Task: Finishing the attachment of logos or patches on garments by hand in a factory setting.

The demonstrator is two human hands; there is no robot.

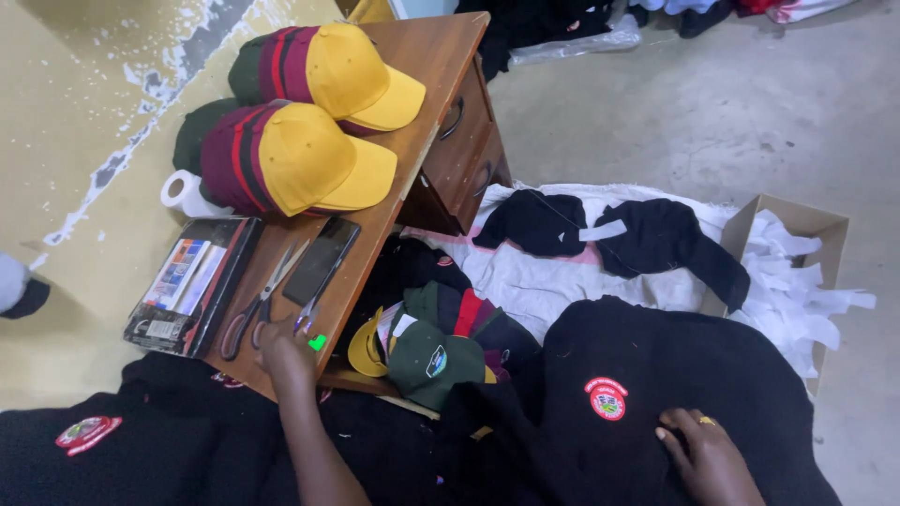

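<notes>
While the left hand reaches up to the scissors on the wooden counter, fingers touching the handles but not yet closed on them, the right hand lies flat and open on the black garment beside its round red badge. This looks like the picking-up step; next, fingers must slip into the handle loops.

Your scissors are lying flat on the wooden desktop, dark red handles nearest you, blades shut and pointing away toward the phone's far end. The black garment is spread out flat lower right, a round red badge facing up on it.
</notes>
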